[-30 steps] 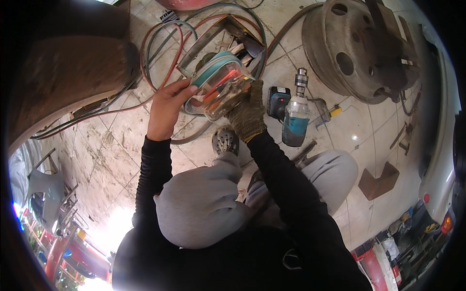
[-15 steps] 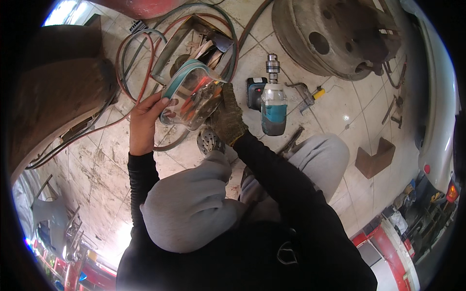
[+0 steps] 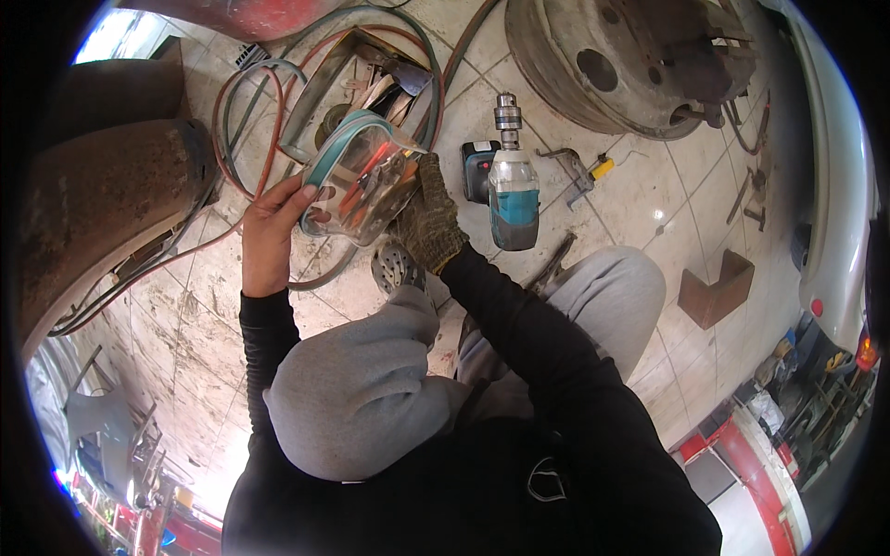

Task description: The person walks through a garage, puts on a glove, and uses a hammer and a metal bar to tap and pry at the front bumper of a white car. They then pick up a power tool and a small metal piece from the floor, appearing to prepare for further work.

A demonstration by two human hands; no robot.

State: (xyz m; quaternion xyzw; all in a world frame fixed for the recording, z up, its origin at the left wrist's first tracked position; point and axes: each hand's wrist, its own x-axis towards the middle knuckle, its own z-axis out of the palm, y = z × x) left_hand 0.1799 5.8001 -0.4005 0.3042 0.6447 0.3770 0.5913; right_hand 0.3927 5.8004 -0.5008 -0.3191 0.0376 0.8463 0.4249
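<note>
A clear plastic pouch (image 3: 345, 176) with a teal zipper edge is held up between my two hands. Orange-red and metal pieces show through its side; their kind is hard to make out. My bare left hand (image 3: 275, 222) pinches the pouch's left edge, thumb on the near face. On my right hand (image 3: 433, 218) is a dark knit work glove, its fingers closed on the pouch's right side and partly hidden behind it. Just right of that glove, a teal-and-grey cordless drill (image 3: 514, 199) lies on the floor, its chuck pointing away from me and its black battery (image 3: 477, 171) to the left.
Beyond the pouch sits an open metal tray (image 3: 311, 93) of tools, ringed by red and grey hoses (image 3: 218, 120). A large rusty wheel rim (image 3: 565, 83) lies far right. Nearby are a yellow-handled metal tool (image 3: 582, 176), an angled steel piece (image 3: 714, 292) and a rusty curved body (image 3: 111, 195) at left.
The view has shifted slightly, so the floor things sit a little higher and further left. Both hands keep their hold on the pouch, with hardly any other movement.
</note>
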